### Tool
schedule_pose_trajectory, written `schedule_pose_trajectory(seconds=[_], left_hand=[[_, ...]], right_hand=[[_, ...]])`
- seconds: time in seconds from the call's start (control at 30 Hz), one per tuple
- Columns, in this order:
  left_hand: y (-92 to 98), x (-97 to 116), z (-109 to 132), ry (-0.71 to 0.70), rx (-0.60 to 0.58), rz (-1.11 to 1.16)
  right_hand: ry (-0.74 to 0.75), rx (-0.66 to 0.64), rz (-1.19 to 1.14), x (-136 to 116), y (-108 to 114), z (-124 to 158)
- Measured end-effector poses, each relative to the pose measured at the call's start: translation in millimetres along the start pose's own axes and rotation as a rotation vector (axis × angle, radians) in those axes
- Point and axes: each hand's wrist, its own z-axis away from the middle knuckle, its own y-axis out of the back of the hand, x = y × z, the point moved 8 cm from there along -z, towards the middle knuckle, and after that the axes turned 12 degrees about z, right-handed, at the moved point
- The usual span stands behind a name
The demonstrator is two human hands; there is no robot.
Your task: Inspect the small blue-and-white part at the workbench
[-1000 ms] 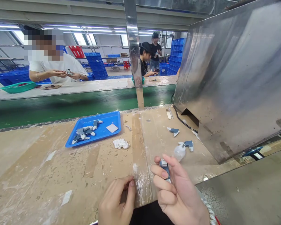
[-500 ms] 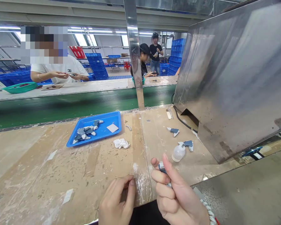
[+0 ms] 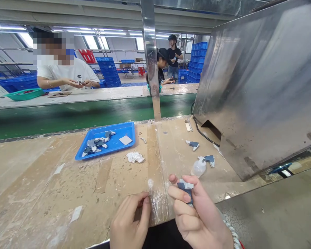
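My right hand grips a small blue and white plastic part between thumb and fingers, just above the near edge of the workbench. My left hand rests at that edge with its fingers curled in, and I cannot see anything in it. Two more blue and white parts lie on the bench ahead of my right hand. A small clear squeeze bottle lies beside the nearer one.
A blue tray with several similar parts stands at mid-left, a crumpled white wipe in front of it. A large steel hood fills the right. Beyond a green conveyor belt, three other people work.
My right hand has turned the small part, so its blue and white face shows above the fingers. My left hand has stayed put.
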Motion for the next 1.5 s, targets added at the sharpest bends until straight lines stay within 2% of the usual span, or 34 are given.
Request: schedule_pose_trajectory(seconds=[0.27,0.57,0.8,1.0,1.33,1.5], left_hand=[[0.4,-1.3,1.0,0.006,-0.004,0.003],[-1.0,-0.8,1.1,0.012,0.000,-0.001],[1.4,0.1,0.0,-0.001,0.007,-0.001],[0.4,0.7,-0.5,0.004,-0.001,-0.006],[3.4,8.0,-4.9,-0.008,0.049,0.012],[2.3,5.8,-4.0,0.004,0.036,0.008]], right_hand=[[0.032,0.025,-0.155,-0.8,4.3,0.5],[0.025,0.027,-0.209,1.5,6.5,1.1],[0.030,0.080,-0.074,0.6,10.6,0.3],[0.008,0.052,0.048,5.4,9.5,2.9],[0.019,0.066,0.067,7.1,6.2,6.4],[0.044,0.132,0.020,8.0,13.9,6.4]])
